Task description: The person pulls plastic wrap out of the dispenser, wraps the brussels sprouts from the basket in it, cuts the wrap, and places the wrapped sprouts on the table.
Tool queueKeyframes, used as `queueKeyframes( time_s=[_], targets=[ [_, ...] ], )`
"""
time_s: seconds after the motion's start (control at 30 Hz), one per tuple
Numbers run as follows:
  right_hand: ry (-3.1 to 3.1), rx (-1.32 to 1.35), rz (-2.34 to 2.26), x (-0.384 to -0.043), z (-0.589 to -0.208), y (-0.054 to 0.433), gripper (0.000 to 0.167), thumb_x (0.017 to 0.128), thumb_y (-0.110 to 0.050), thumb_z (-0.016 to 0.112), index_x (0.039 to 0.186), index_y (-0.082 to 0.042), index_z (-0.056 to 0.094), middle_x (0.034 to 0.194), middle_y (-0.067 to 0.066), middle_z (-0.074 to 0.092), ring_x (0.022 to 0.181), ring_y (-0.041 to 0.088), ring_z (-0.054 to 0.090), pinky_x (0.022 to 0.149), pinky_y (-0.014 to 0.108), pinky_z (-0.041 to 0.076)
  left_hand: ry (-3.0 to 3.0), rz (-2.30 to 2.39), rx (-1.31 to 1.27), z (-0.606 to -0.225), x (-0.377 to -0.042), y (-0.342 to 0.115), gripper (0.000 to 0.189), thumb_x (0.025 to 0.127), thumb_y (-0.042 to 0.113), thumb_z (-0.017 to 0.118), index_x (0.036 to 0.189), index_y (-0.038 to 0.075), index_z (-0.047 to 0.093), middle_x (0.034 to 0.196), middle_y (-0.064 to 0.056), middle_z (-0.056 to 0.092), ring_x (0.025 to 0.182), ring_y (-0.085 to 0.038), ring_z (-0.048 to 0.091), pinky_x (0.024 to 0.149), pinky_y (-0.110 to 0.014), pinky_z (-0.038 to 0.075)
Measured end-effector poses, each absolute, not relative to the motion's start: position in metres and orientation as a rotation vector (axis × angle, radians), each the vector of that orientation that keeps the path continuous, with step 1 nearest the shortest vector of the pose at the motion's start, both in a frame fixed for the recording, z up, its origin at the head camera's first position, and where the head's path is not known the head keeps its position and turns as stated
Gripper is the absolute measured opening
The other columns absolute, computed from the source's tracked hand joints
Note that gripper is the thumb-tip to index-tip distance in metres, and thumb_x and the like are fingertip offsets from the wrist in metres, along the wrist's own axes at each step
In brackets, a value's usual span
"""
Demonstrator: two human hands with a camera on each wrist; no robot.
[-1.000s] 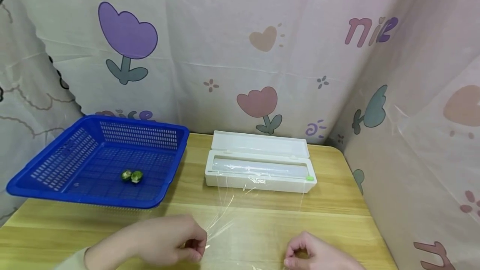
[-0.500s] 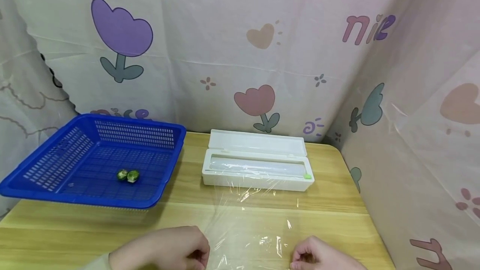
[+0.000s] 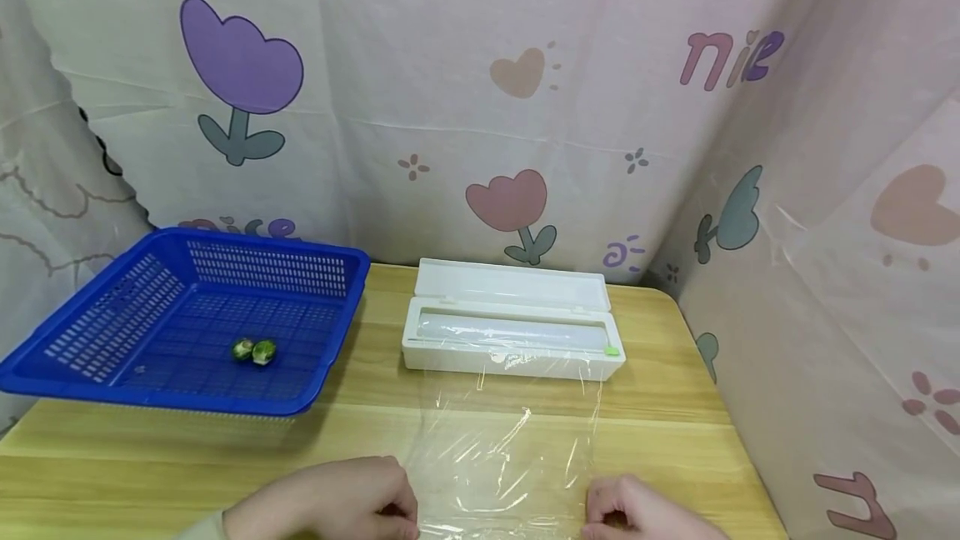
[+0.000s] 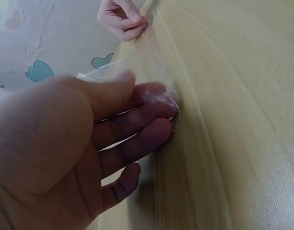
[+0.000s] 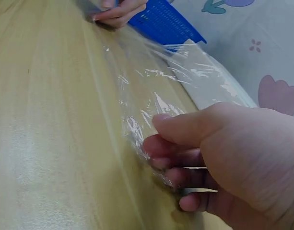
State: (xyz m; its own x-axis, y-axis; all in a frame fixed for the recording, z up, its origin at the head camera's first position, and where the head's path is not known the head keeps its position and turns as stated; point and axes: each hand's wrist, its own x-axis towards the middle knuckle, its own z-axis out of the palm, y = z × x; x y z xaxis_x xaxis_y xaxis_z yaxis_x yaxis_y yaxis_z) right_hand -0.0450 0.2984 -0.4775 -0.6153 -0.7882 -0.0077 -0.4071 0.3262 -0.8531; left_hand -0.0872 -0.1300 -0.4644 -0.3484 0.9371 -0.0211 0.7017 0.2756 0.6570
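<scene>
A sheet of clear plastic wrap (image 3: 502,448) stretches from a white dispenser box (image 3: 513,361) toward the front of the table, creased and shiny. My left hand (image 3: 341,497) pinches its near left corner between thumb and fingers; in the left wrist view the film (image 4: 161,96) bunches at the fingertips. At the near right corner my right hand (image 3: 637,509) pinches the film, and the right wrist view shows the wrap (image 5: 137,129) running across to the other hand. Inside the box lies the wrap roll (image 3: 510,330), its lid (image 3: 513,283) tipped back.
A blue plastic basket (image 3: 322,373) stands at the left of the wooden table (image 3: 675,432), with two small green Brussels sprouts (image 3: 263,352) in it. A green slider (image 3: 612,351) sits at the box's right end. A printed curtain (image 3: 420,65) hangs behind and to the right.
The wrap has become flatter and wider between box and hands. Both hands have shifted slightly lower in the head view, keeping hold of the film; the left also moved a little right.
</scene>
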Motion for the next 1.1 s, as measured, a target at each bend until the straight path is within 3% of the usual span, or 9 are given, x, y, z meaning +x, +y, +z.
queueKeyframes(
  time_s=[0.1,0.2,0.37,0.5,0.67,0.9,1.1],
  targets=[
    [2.186,-0.892,-1.278,-0.043,-0.478,0.298,0.010,0.103,-0.010,0.070,0.095,-0.014,0.074,0.083,-0.011,0.066,0.073,-0.007,0.056,0.058,0.020,0.053,2.173,0.819,1.431,-0.464,-0.087,-0.129,0.030,0.109,0.022,0.061,0.081,0.023,0.070,0.068,0.029,0.052,0.059,0.021,0.041,0.057,-0.008,0.043],
    [2.214,-0.793,-1.327,-0.042,-0.479,0.296,0.006,0.101,-0.010,0.072,0.098,-0.015,0.075,0.084,-0.011,0.069,0.072,-0.005,0.058,0.057,0.023,0.054,2.211,0.873,1.391,-0.467,-0.087,-0.128,0.026,0.109,0.022,0.062,0.084,0.024,0.069,0.069,0.029,0.054,0.060,0.017,0.046,0.060,-0.009,0.045],
    [2.303,-0.948,-1.383,-0.042,-0.485,0.291,0.012,0.095,-0.004,0.078,0.098,-0.015,0.074,0.086,-0.007,0.070,0.074,-0.003,0.059,0.056,0.024,0.056,2.289,0.965,1.414,-0.474,-0.089,-0.124,0.013,0.100,0.020,0.076,0.089,0.026,0.071,0.074,0.026,0.055,0.065,0.013,0.048,0.060,-0.009,0.044],
    [2.313,-1.084,-1.473,-0.041,-0.492,0.288,0.018,0.092,0.002,0.079,0.099,-0.014,0.073,0.092,-0.002,0.071,0.078,-0.001,0.060,0.056,0.024,0.055,2.302,0.970,1.404,-0.478,-0.091,-0.124,0.014,0.093,0.017,0.083,0.088,0.027,0.074,0.078,0.025,0.055,0.069,0.011,0.050,0.062,-0.010,0.045],
    [2.286,-1.077,-1.531,-0.041,-0.500,0.288,0.017,0.091,0.002,0.081,0.099,-0.013,0.077,0.095,0.002,0.074,0.079,0.002,0.061,0.058,0.021,0.054,2.291,0.940,1.358,-0.480,-0.091,-0.127,0.012,0.092,0.020,0.085,0.090,0.028,0.076,0.081,0.026,0.056,0.071,0.010,0.052,0.063,-0.012,0.047],
    [2.295,-1.246,-1.598,-0.044,-0.518,0.292,0.024,0.088,0.007,0.081,0.104,-0.010,0.075,0.095,0.003,0.072,0.072,-0.003,0.056,0.049,0.016,0.046,2.285,0.949,1.374,-0.479,-0.092,-0.131,0.012,0.091,0.020,0.086,0.093,0.026,0.076,0.084,0.026,0.058,0.074,0.010,0.054,0.065,-0.012,0.048],
    [2.257,-1.168,-1.667,-0.041,-0.526,0.297,0.027,0.089,0.009,0.079,0.107,-0.010,0.075,0.094,0.004,0.072,0.072,-0.002,0.057,0.047,0.017,0.045,2.254,1.003,1.376,-0.474,-0.096,-0.131,0.009,0.094,0.021,0.084,0.094,0.026,0.076,0.088,0.025,0.061,0.077,0.009,0.056,0.068,-0.014,0.050]
  ],
)
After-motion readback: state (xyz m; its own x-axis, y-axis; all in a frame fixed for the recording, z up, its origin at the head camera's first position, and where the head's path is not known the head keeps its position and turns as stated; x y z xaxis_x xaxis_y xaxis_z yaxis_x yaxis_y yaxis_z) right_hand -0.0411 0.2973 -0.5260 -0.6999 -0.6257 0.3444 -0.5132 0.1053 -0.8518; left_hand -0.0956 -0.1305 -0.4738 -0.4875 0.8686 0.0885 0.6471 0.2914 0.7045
